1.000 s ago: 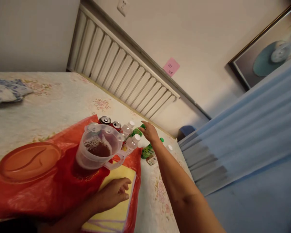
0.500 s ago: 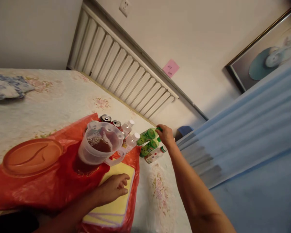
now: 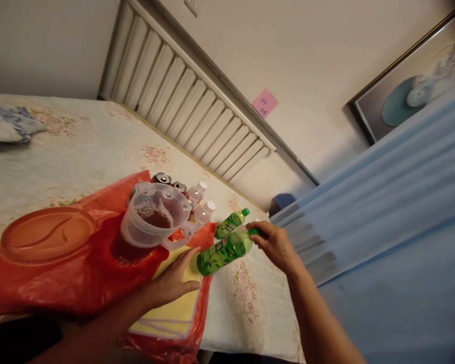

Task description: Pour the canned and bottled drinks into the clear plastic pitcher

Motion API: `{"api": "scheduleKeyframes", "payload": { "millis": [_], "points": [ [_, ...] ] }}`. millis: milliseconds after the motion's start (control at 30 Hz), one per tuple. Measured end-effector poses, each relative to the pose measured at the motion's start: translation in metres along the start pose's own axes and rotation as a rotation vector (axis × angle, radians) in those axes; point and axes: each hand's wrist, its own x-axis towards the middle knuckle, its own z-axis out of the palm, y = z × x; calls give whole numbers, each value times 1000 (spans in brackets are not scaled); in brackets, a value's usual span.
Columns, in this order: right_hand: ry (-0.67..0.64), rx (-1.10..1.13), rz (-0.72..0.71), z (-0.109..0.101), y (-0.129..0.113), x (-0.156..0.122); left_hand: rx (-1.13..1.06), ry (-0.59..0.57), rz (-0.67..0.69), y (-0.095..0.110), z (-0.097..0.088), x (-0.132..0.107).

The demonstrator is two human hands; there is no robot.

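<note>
Floral-covered surface (image 3: 98, 146), head view, white radiator (image 3: 189, 96) along its far side. Right hand (image 3: 276, 246) grasps the tilted green bottle (image 3: 223, 253) by its top, right of the brown-liquid pitcher (image 3: 142, 235), nearer than a second green bottle (image 3: 230, 224). Left hand (image 3: 174, 283) unclenched, holding nothing, just beside the grasped one.

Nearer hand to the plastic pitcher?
Left. The left hand is just this side of the pitcher; the right hand is farther off, to the right, gripping a green bottle by its cap end.
</note>
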Motion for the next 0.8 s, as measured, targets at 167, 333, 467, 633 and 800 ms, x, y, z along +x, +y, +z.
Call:
{"api": "scheduleKeyframes", "payload": {
  "millis": [167,333,467,633,800],
  "points": [
    [10,140,4,30,-18,-36,-97,-200,36,12,-3,-5],
    [-10,186,66,49,-19,-53,-86,-338,28,20,-4,-7],
    [-25,243,103,52,-14,-56,-98,-353,-15,23,-8,-9],
    [0,259,109,56,-10,-57,-152,-378,-19,24,-13,-13],
    [39,331,121,64,-7,-60,-169,-414,-24,20,-16,-14]
  ]
}}
